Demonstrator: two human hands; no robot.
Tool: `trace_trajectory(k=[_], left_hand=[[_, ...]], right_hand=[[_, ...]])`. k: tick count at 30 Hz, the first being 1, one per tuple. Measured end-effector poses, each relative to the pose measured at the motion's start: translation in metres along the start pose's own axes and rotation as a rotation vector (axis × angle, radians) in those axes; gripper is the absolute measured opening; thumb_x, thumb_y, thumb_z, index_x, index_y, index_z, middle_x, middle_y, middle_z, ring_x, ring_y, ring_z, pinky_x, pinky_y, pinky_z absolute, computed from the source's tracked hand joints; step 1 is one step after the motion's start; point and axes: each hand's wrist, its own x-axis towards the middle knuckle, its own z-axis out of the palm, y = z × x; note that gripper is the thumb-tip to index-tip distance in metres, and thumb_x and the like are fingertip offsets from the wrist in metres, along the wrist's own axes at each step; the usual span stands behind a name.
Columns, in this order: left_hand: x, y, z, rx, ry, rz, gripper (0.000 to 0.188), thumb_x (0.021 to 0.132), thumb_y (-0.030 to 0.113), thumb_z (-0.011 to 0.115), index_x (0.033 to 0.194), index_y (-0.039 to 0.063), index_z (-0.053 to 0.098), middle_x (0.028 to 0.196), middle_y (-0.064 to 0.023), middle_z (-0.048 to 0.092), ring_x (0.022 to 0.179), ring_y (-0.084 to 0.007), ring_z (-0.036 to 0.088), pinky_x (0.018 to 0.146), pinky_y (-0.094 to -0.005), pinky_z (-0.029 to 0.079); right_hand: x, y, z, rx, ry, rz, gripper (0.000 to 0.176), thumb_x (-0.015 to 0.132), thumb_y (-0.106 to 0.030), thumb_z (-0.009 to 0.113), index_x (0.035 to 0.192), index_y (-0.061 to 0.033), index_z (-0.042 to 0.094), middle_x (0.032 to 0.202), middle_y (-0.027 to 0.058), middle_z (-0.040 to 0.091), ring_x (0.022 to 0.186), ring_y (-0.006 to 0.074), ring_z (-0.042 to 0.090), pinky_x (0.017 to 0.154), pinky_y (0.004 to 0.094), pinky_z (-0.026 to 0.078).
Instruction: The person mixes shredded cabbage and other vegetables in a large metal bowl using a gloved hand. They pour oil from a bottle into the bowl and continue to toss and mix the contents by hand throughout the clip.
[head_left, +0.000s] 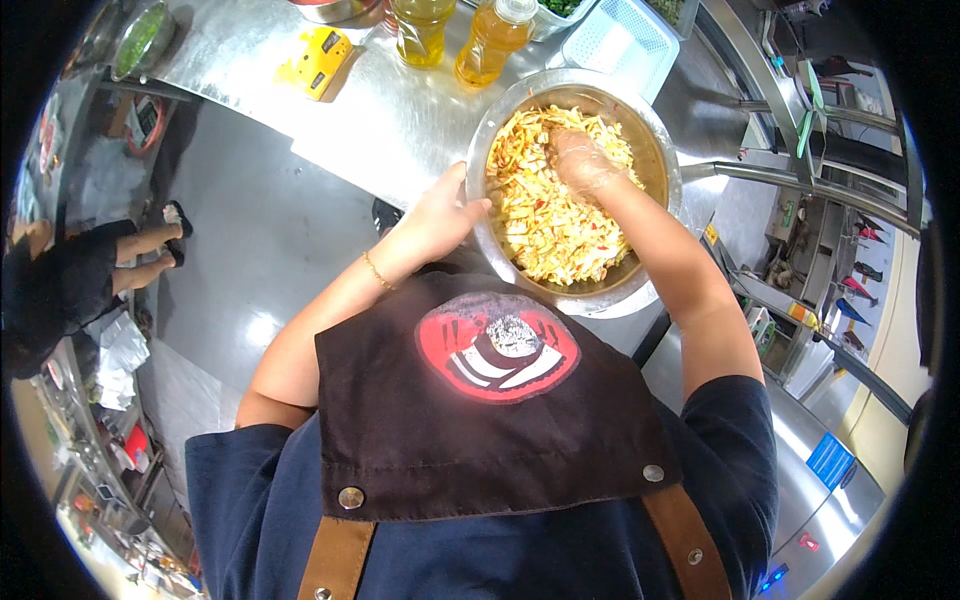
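Observation:
A large stainless steel bowl (667, 172) at the table's front edge holds shredded pale yellow food (555, 217) with small red pieces. My right hand (581, 161), in a clear plastic glove, reaches into the bowl with its fingers down in the shreds; the fingertips are hidden, so whether they grip any food cannot be told. On the bowl's left rim rests my bare left hand (442, 214), its thumb over the edge and its other fingers held apart from the thumb. A thin bracelet (375, 270) circles the left wrist.
Behind the bowl on the steel table (382, 127) stand two bottles of yellow liquid (421, 34) (491, 45), a yellow box (324, 64) and a light blue basket (622, 41). A glass bowl (142, 41) sits far left. Another person (67, 277) is at the left, beside shelving.

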Motion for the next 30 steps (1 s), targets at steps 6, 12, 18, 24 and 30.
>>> trace_trajectory(k=[6, 12, 18, 24, 30], left_hand=[[0.004, -0.011, 0.004, 0.039, 0.034, 0.108, 0.033, 0.097, 0.006, 0.065, 0.128, 0.0, 0.055, 0.106, -0.006, 0.063, 0.093, -0.0121, 0.06, 0.082, -0.0295, 0.052], [0.0, -0.007, 0.002, 0.036, 0.052, 0.106, 0.032, 0.096, 0.007, 0.065, 0.125, -0.001, 0.055, 0.104, -0.006, 0.063, 0.093, -0.0125, 0.059, 0.081, -0.0298, 0.052], [0.0, -0.004, -0.002, 0.086, 0.035, 0.112, 0.027, 0.096, 0.007, 0.065, 0.12, -0.001, 0.055, 0.1, -0.0051, 0.062, 0.09, -0.0123, 0.058, 0.079, -0.0306, 0.052], [-0.003, -0.011, 0.003, 0.007, 0.068, 0.116, 0.019, 0.098, 0.007, 0.064, 0.113, -0.001, 0.055, 0.096, -0.0043, 0.06, 0.087, -0.0109, 0.056, 0.077, -0.0305, 0.052], [-0.004, 0.003, 0.002, 0.055, 0.068, 0.13, 0.018, 0.098, 0.007, 0.063, 0.114, 0.0, 0.057, 0.095, -0.004, 0.06, 0.088, -0.0109, 0.057, 0.078, -0.0313, 0.053]], right_hand=[[0.007, 0.024, 0.007, -0.48, -0.19, -0.47, 0.026, 0.084, -0.019, 0.069, 0.097, 0.002, 0.076, 0.095, 0.0252, 0.073, 0.095, 0.0401, 0.071, 0.085, 0.0475, 0.056], [-0.051, -0.034, -0.073, 0.017, -0.014, -0.049, 0.019, 0.091, -0.018, 0.064, 0.102, -0.0042, 0.071, 0.1, 0.0223, 0.069, 0.1, 0.0406, 0.066, 0.09, 0.0457, 0.053], [-0.038, -0.057, -0.034, -0.144, -0.146, -0.287, 0.025, 0.093, -0.024, 0.061, 0.109, -0.0055, 0.068, 0.112, 0.0167, 0.07, 0.109, 0.0366, 0.065, 0.096, 0.0477, 0.051], [-0.047, -0.034, -0.061, -0.025, -0.204, 0.008, 0.064, 0.098, -0.038, 0.058, 0.153, -0.0084, 0.043, 0.143, 0.0221, 0.059, 0.134, 0.0376, 0.056, 0.11, 0.044, 0.045], [-0.056, -0.059, -0.054, 0.168, -0.375, -0.038, 0.081, 0.096, -0.051, 0.057, 0.159, -0.0076, 0.029, 0.127, 0.0325, 0.064, 0.126, 0.0436, 0.06, 0.107, 0.0435, 0.047]])
